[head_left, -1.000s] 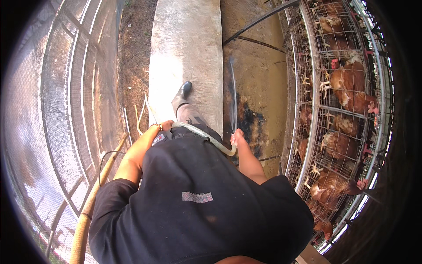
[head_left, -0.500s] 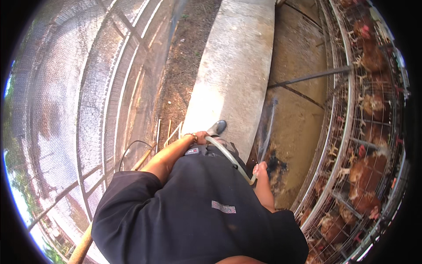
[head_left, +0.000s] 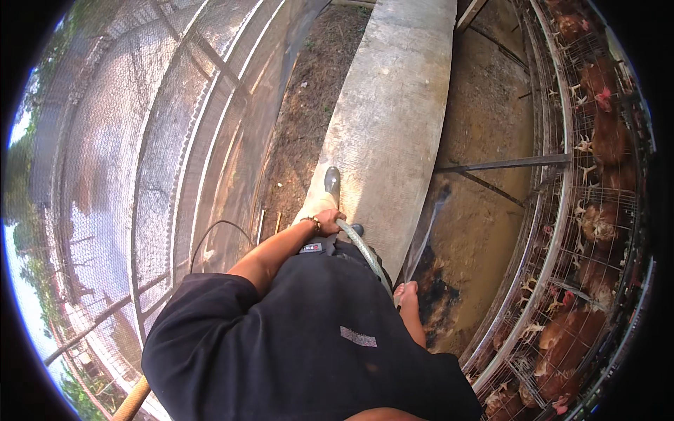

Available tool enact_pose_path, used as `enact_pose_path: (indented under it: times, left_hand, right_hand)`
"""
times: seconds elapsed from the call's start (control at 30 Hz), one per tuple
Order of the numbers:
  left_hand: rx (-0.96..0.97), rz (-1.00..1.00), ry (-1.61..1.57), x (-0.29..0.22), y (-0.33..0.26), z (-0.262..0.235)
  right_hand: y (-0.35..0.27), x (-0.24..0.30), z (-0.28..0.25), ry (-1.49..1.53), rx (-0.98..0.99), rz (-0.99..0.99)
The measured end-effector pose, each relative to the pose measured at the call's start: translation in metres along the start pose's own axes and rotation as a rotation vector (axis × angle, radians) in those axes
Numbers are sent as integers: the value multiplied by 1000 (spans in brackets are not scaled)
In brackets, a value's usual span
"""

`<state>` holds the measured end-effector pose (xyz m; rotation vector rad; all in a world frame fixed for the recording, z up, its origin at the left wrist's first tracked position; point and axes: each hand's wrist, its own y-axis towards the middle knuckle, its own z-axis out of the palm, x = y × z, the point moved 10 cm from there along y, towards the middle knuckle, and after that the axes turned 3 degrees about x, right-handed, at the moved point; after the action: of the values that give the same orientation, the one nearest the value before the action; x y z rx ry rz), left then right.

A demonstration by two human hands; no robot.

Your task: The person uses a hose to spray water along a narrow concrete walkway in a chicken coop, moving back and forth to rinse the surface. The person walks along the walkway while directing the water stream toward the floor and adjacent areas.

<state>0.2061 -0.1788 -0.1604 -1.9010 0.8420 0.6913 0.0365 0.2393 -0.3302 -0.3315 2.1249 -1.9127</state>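
Note:
A pale, translucent hose [head_left: 362, 245] curves across the front of my dark shirt. My left hand [head_left: 327, 221], with a beaded bracelet at the wrist, is wrapped round one stretch of it. Lower and to the right, my right hand [head_left: 406, 293] grips the hose near its end, whose tip is hard to make out. From there a jet of water [head_left: 425, 237] shoots forward onto the muddy trough [head_left: 484, 133] beside the walkway. Dark wet patches [head_left: 440, 288] show on the mud by my right hand.
I stand on a concrete walkway [head_left: 397, 91] in rubber boots [head_left: 333, 181]. Netting on a frame [head_left: 158, 161] runs along the left, beyond a soil strip [head_left: 309, 105]. Wire cages [head_left: 597, 210] with brown hens line the right. A dark bar [head_left: 502, 164] crosses the trough.
One boot has stepped forward on the walkway, and the trough's crossbar now appears lower in view. Both hands keep hold of the hose; my right hand sits slightly lower and further left.

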Motion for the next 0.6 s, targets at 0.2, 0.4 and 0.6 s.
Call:
enact_pose_path:
  times: [0.2,0.4,0.6]
  left_hand:
    - [212,-21,-21,-5,58,-49]
    - [313,3,290,-3,128,-137]
    - [368,16,92,25,185,-199]
  right_hand:
    - [-41,48,66,72,3,-80]
    - [-47,87,118,193,-34,-45]
    - [6,124,166,219,-64,51]
